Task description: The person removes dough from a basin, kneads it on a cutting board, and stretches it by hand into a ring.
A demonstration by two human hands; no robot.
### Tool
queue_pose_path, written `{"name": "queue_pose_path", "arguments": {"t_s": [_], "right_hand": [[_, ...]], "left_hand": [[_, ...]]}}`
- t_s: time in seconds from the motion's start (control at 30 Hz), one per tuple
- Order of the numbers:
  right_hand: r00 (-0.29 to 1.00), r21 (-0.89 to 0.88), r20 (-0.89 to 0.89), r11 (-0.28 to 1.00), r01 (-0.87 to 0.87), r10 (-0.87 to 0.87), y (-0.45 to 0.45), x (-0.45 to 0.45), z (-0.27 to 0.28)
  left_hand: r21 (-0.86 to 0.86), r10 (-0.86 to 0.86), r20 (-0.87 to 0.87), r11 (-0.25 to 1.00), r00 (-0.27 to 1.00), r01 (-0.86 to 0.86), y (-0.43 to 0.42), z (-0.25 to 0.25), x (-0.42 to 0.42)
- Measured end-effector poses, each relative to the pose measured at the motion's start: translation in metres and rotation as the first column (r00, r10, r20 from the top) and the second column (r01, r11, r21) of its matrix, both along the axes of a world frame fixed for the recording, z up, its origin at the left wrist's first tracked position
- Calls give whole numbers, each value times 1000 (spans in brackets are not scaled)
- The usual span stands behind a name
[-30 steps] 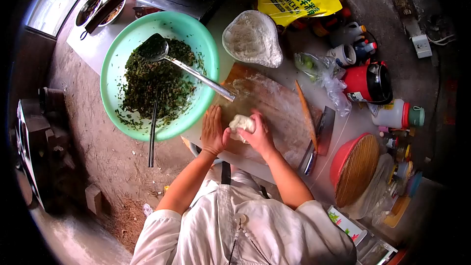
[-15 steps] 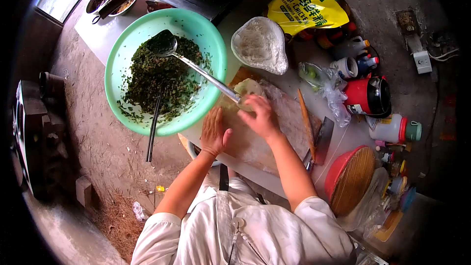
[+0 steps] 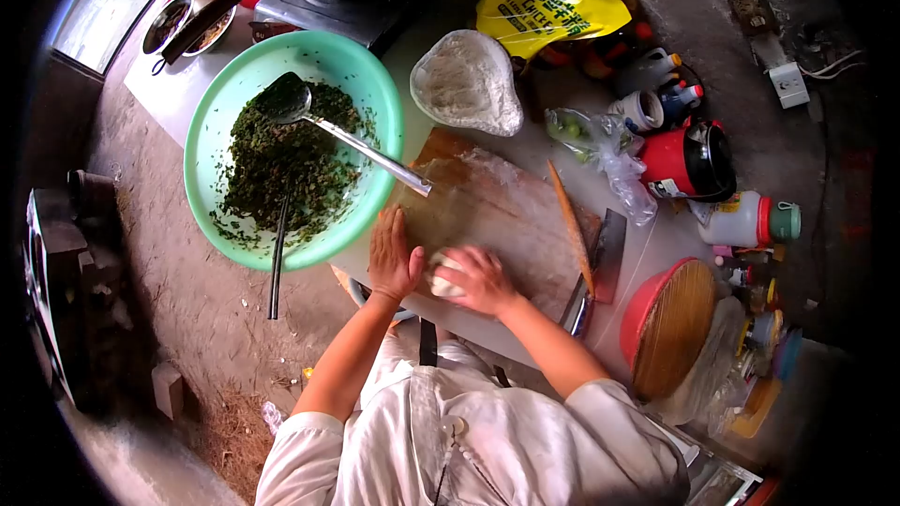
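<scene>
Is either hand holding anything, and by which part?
The right hand covers the right side of the dough from above; whether it grips or presses cannot be told. The left hand holds nothing.

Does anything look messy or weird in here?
Yes: a yellow scrap and what looks like crumpled plastic lie on the floor, like dropped litter. The board looks dusty white, which seems normal with dough.

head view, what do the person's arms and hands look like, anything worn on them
Loose, off-white short sleeves leave both forearms bare. The left hand and right hand are ungloved, with no wristwear visible; the right fingers look blurred.
</scene>
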State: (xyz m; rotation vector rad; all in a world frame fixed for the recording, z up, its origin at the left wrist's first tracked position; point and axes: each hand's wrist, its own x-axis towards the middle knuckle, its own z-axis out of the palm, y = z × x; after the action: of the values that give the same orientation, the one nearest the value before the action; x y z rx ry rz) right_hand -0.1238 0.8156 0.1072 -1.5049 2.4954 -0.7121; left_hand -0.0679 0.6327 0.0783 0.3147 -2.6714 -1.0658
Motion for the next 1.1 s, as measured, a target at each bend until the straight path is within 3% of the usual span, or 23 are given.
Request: {"name": "queue_pose_path", "arguments": {"t_s": [0.07,0.1,0.17,0.23,0.33,0.37,0.43,0.53,0.63,0.67,0.7,0.77,0.8,0.83,0.87,0.9,0.97,1.0,1.03,1.1], "right_hand": [[957,-178,231,959,222,-179,21,0,-5],[932,-109,51,926,362,-358,27,-11,-3],[773,-123,161,765,632,-613,18,-40,25],[706,-247,-55,695,676,-706,5,-76,28],[713,26,-123,716,697,-690,-7,-110,-1],[706,17,-120,710,704,-698,-6,-117,-6],[742,48,57,744,666,-668,3,-120,-9],[754,-20,97,756,654,-650,31,-86,-12],[743,122,-112,733,669,-660,56,-28,17],[716,80,38,717,693,-697,71,-9,2],[708,82,38,708,701,-705,81,2,5],[725,74,322,779,623,-610,94,17,17],[716,77,323,771,632,-619,96,20,23],[461,6,728,677,736,-507,96,20,28],[143,2,965,553,833,-218,97,18,31],[139,0,967,542,840,-216,100,13,29],[335,14,859,672,740,-387,113,4,17],[731,96,233,763,639,-642,131,3,0],[646,36,316,689,723,-695,131,2,8],[604,-47,234,612,790,-762,138,-2,14]], "left_hand": [[-9,0,-5,1000,1000,0,0,2,-2],[-6,0,-3,1000,1000,0,1,3,-2],[-40,5,42,999,999,-4,1,3,-2],[-47,7,33,999,999,-6,1,2,-4],[-74,6,39,997,999,-3,4,1,-1],[-92,12,40,996,999,-8,3,1,-4],[-104,4,50,995,999,2,3,2,-3],[-121,3,59,993,998,4,4,3,-6],[-148,6,78,989,997,6,5,2,-4],[-165,13,88,986,996,2,5,2,-5],[-163,0,89,987,996,14,6,2,-5],[-196,7,66,981,998,6,6,2,-5],[-195,-5,69,981,998,19,7,2,-4],[-205,0,52,979,999,11,7,3,-5],[-216,5,34,976,999,3,8,4,-6],[-221,-8,35,975,999,16,8,5,-7],[-234,-10,30,972,999,17,10,6,-5],[-242,-33,33,969,999,40,10,5,-5],[-256,-28,33,966,999,36,9,3,-5],[-271,-34,39,962,999,44,10,0,-5]]}}
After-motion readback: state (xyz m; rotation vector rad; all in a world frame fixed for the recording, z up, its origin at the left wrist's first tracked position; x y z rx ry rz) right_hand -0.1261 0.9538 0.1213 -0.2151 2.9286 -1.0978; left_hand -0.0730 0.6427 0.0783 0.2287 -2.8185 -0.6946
